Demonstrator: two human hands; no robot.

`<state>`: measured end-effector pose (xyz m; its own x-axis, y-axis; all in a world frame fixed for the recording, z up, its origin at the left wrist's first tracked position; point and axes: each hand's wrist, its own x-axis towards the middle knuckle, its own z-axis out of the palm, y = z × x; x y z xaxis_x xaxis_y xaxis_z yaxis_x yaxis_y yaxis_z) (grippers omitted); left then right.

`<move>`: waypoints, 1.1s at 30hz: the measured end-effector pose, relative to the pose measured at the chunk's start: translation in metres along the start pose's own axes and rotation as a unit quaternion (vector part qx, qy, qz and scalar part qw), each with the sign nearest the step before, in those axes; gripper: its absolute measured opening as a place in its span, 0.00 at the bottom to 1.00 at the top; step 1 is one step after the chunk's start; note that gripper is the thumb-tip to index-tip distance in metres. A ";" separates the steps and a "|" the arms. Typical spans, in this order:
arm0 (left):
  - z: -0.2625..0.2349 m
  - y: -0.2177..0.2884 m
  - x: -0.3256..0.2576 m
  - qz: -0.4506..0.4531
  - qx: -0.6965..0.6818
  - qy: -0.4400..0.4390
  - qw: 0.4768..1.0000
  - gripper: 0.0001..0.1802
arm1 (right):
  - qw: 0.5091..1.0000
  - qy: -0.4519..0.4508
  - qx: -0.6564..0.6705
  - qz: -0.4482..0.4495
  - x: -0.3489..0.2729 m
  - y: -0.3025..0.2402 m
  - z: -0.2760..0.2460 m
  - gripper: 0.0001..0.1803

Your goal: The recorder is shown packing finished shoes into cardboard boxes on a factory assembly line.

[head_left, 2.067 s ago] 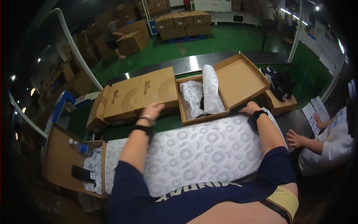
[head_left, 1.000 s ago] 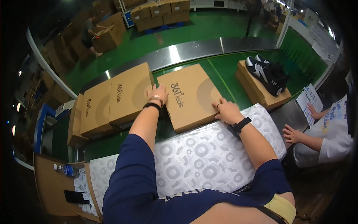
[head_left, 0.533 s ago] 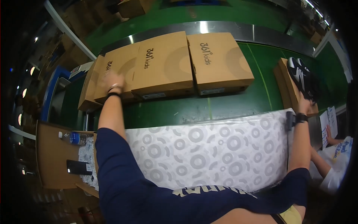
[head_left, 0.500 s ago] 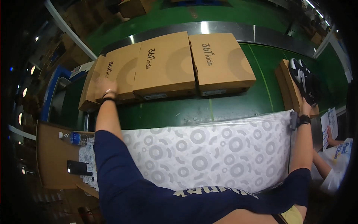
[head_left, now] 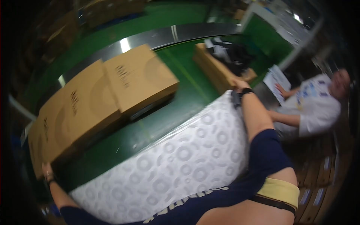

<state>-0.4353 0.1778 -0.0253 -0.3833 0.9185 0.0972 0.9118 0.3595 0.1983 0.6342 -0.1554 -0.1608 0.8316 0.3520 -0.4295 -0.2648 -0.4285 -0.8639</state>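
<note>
My left hand [head_left: 47,171], blurred, lies against the near edge of the leftmost closed cardboard shoebox [head_left: 36,155]; its fingers are not clear. My right hand [head_left: 240,83] grips the near end of an open cardboard shoebox [head_left: 214,70] on the right. A pair of black, grey and white shoes [head_left: 234,56] sits in or on that box; motion blur hides the detail. Further closed shoeboxes [head_left: 86,101] [head_left: 140,80] stand side by side along the green belt. White tissue paper with grey ring patterns [head_left: 176,165] spreads between my arms, in front of my body.
The green conveyor surface [head_left: 187,84] runs between the closed boxes and the open one, with a metal rail [head_left: 150,38] along its far side. A co-worker in a white shirt [head_left: 315,101] stands at the right, one hand on white sheets [head_left: 276,80]. Boxes are stacked at lower right.
My view has swung to the right, so everything appears shifted left and tilted. My left hand has gone from the top of a left box to its near edge. My right hand stays at the open box.
</note>
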 end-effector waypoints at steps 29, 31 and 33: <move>-0.033 0.394 -0.502 0.616 -0.339 0.017 0.711 0.42 | 0.761 -0.299 -0.275 -0.506 -0.417 -0.210 0.007 0.18; -0.035 0.383 -0.503 0.614 -0.362 0.068 0.698 0.47 | 0.736 -0.459 -0.148 -0.475 -0.436 -0.199 -0.010 0.22; -0.026 0.362 -0.499 0.550 -0.525 -0.021 0.649 0.43 | 0.722 -0.570 0.021 -0.392 -0.457 -0.177 -0.006 0.41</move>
<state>0.0826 -0.1546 0.0235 0.4392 0.5362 0.7208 0.0182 -0.8075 0.5896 0.3043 -0.2450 0.1900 -0.2023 0.9388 0.2787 0.0350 0.2913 -0.9560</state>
